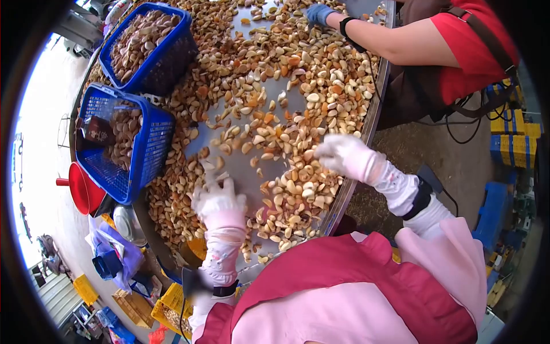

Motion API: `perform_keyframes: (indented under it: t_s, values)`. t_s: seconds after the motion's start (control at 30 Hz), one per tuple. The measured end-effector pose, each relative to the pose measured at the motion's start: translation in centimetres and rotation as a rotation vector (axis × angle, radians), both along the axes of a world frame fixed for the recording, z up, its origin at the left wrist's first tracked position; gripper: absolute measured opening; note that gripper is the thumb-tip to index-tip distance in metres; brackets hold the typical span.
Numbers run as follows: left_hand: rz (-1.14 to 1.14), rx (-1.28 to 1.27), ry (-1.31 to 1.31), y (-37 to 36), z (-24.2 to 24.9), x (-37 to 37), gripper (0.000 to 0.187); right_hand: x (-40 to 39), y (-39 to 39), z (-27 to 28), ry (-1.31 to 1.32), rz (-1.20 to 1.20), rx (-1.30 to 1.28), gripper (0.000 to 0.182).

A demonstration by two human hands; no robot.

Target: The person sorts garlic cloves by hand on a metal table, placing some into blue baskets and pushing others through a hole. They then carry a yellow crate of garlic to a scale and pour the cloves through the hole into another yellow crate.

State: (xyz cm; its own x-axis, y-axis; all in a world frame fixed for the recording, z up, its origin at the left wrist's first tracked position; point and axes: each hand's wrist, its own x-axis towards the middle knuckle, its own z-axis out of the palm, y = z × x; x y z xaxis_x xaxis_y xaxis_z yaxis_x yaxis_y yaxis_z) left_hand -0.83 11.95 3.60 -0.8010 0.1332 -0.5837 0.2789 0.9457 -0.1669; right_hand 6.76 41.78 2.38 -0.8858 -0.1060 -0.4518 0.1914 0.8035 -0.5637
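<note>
A thick spread of small, rounded, shell-like pieces [312, 97] in white, tan and orange covers the metal table [243, 172]. My left hand [220, 198], in a white glove, reaches over the pieces at the table's left side. Its fingers are spread, and the tips are smeared by motion. On the right, close to the table's edge, my right hand [346, 156] wears a white glove too. Its fingers point left, bent down over the pieces, with nothing visible held in them. Between my hands, loose pieces lie scattered on bare metal.
Two blue baskets [166, 54] [152, 146] holding similar pieces stand at the table's left side. Beside them are a red pan-like container [86, 189] and a metal pot [129, 223]. Across the table, a co-worker's blue-gloved hand [319, 14] touches the pieces. Yellow crates [172, 307] sit below.
</note>
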Motion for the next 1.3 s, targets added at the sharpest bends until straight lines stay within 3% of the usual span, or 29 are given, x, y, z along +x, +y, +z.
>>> perform_keyframes:
  t_s: [0.07,0.1,0.13,0.17,0.2,0.3,0.4,0.43,0.47,0.5,0.53,0.57,0.6,0.67,0.73,0.83,0.9,0.93,1.0,1.03,1.07,1.1,1.13,1.17,1.2,1.23,1.27,1.3]
  values:
    - [-0.277,0.356,0.333,1.5,-1.6,2.0,0.038,-1.2,-1.5,-0.8,0.205,0.110,0.089,0.022]
    - [-0.472,0.614,0.350,2.7,-1.9,3.3,0.040,-1.8,-2.7,-1.2,0.259,0.188,0.232,0.019]
    - [-0.699,0.771,0.298,3.3,-3.8,4.8,0.044,-2.5,-3.7,-3.1,0.133,0.198,0.438,0.018]
    - [-0.775,0.932,0.126,4.0,-4.3,6.1,0.048,-2.4,-3.8,-3.1,0.139,0.177,0.428,0.018]
    - [-0.749,0.893,0.044,3.0,-4.5,6.7,0.050,-2.3,-3.8,-3.1,0.148,0.159,0.417,0.019]
    - [-0.560,0.773,0.210,-1.9,-4.8,6.6,0.060,-0.3,-2.1,-3.5,0.194,0.062,0.387,0.022]
    - [-0.515,0.446,0.093,-3.2,-0.4,6.1,0.046,-0.9,-1.4,-1.1,-0.043,0.121,0.323,0.021]
    - [-0.510,0.443,0.095,-2.6,-0.4,5.8,0.046,-1.1,-0.7,-1.3,-0.018,0.098,0.151,0.027]
    - [-0.363,0.558,0.029,-1.6,-0.5,5.1,0.037,-1.0,-0.1,-2.2,0.231,0.096,0.001,0.022]
    - [-0.214,0.672,-0.036,-0.5,-0.6,4.3,0.028,-1.3,0.5,-3.0,0.116,-0.036,-0.172,0.019]
    - [-0.271,0.923,0.292,0.7,-1.7,4.0,0.012,-1.7,0.5,-2.6,-0.006,-0.165,-0.344,0.017]
    - [-0.260,0.927,0.335,2.4,-3.2,3.0,0.010,-1.7,-0.2,-2.8,0.032,-0.140,-0.448,0.019]
    - [-0.252,0.933,0.375,3.9,-4.7,2.3,0.008,-1.8,-2.0,-2.8,0.016,-0.079,-0.363,0.023]
    - [-0.252,0.811,0.367,5.3,-7.8,1.7,0.006,-2.4,-5.9,-0.8,-0.033,0.177,0.190,0.020]
    - [-0.184,0.657,0.270,6.3,-8.9,0.7,0.004,-1.1,-8.0,-3.6,0.148,0.178,0.495,0.017]
    - [-0.137,0.803,0.258,4.8,-8.6,0.5,0.006,-1.2,-9.2,-4.1,0.209,0.193,0.582,0.016]
    - [-0.107,0.824,0.276,3.0,-4.7,-1.7,0.008,-3.0,-7.6,-4.8,0.063,0.210,0.556,0.016]
    - [-0.107,0.922,0.427,1.5,-1.5,-3.1,0.012,-4.2,-6.9,-5.0,-0.053,0.227,0.515,0.018]
    - [-0.033,1.092,0.755,-1.3,4.5,-5.5,0.018,-6.7,-6.5,-1.0,-0.177,0.246,0.376,0.026]
    - [-0.225,1.095,1.015,-4.0,5.7,-8.3,0.023,-7.6,-6.5,-0.5,-0.158,0.206,0.209,0.028]
    - [-0.100,1.252,1.128,-5.5,6.5,-10.3,0.027,-8.2,-7.1,1.3,-0.199,-0.027,-0.176,0.021]
    - [-0.067,1.117,1.199,-7.7,7.1,-12.6,0.033,-9.9,-6.9,-1.2,0.537,0.500,-0.269,0.013]
    - [0.165,1.043,1.037,-9.2,8.0,-13.8,0.041,-12.4,-9.6,1.3,0.757,0.492,-0.311,0.005]
    - [0.276,1.120,1.067,-10.6,6.7,-15.1,0.046,-15.0,-12.2,3.8,0.985,0.468,-0.328,0.009]
    - [0.250,0.868,1.232,-10.4,7.5,-14.8,0.039,-17.1,-14.7,5.4,0.931,0.381,-0.397,0.015]
    - [0.316,0.912,1.299,-9.5,7.7,-14.0,0.034,-19.0,-17.9,7.4,0.359,0.227,-1.082,0.020]
    - [0.385,0.951,1.346,-8.1,7.2,-12.6,0.029,-20.9,-21.0,9.4,-0.177,-0.195,-1.703,0.030]
    - [0.274,0.979,1.467,-7.2,5.8,-11.0,0.020,-21.8,-22.5,11.8,-0.164,-0.282,-1.671,0.029]
